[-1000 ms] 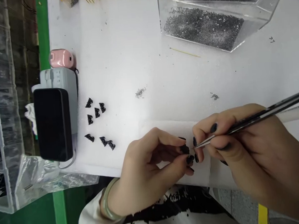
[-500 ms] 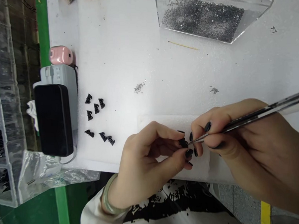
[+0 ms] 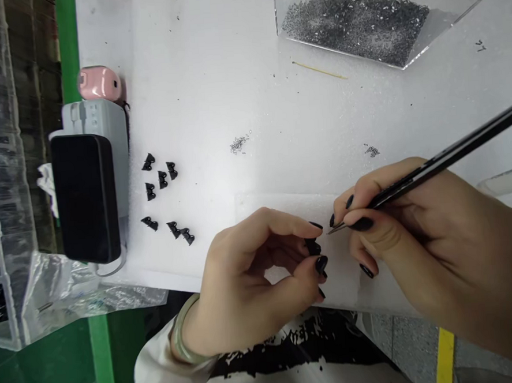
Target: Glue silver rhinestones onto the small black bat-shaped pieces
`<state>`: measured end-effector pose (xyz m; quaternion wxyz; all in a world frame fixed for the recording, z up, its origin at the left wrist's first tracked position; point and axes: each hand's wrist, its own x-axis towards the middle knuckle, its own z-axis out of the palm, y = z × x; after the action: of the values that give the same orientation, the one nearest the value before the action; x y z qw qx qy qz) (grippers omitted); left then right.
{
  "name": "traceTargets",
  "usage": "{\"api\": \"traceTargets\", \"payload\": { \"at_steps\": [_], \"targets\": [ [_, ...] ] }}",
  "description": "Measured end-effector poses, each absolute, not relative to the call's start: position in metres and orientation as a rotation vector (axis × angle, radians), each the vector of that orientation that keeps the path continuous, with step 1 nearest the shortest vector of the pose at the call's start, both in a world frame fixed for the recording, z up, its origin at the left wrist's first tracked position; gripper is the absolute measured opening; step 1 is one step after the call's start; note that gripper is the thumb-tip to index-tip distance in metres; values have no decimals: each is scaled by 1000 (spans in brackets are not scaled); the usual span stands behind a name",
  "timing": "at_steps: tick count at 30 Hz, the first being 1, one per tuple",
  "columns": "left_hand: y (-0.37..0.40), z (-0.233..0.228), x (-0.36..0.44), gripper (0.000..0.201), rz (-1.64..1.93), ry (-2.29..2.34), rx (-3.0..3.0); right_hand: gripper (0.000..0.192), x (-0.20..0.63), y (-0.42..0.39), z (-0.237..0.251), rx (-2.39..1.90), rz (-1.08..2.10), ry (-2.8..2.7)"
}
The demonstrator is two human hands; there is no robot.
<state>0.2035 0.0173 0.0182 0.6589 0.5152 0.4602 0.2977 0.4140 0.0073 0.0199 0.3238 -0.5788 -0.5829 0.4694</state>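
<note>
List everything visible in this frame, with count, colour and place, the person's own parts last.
small clips: seven, black, loose on the white table, left of centre
held clip: one, black, in left fingertips
tweezers: one pair, dark metal, tip close to held clip
clear bin: one, grey beads inside, top right
black device: one, on a grey case, left edge
pink item: one, above the case
bead piles: two, grey, mid-table
left hand: pinches clip
right hand: grips tweezers
</note>
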Motion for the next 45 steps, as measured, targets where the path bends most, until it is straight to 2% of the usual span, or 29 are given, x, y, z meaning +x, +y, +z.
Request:
{"api": "traceTargets", "payload": {
  "at_steps": [10,14,18,21,24,27,31,45],
  "targets": [
    [14,18,203,37,684,1018,1204,11,413,8,20,-1579,1160,-1566],
    [14,19,201,39,683,1022,1229,3,413,8,18,-1583,1213,-1528],
    [15,19,202,40,696,1026,1256,19,404,21,17,-1555,1277,-1497],
    [16,18,204,41,702,1028,1266,23,399,27,17,-1547,1284,-1497],
    [17,18,204,42,709,1030,1271,20,403,22,17,-1556,1258,-1518],
    [17,18,203,45,708,1029,1251,6,410,13,19,-1571,1223,-1549],
    [17,19,202,46,677,1051,1241,13,414,7,20,-1573,1206,-1579],
    [16,18,201,38,693,1075,1319,16,412,12,18,-1524,1239,-1560]
  ]
}}
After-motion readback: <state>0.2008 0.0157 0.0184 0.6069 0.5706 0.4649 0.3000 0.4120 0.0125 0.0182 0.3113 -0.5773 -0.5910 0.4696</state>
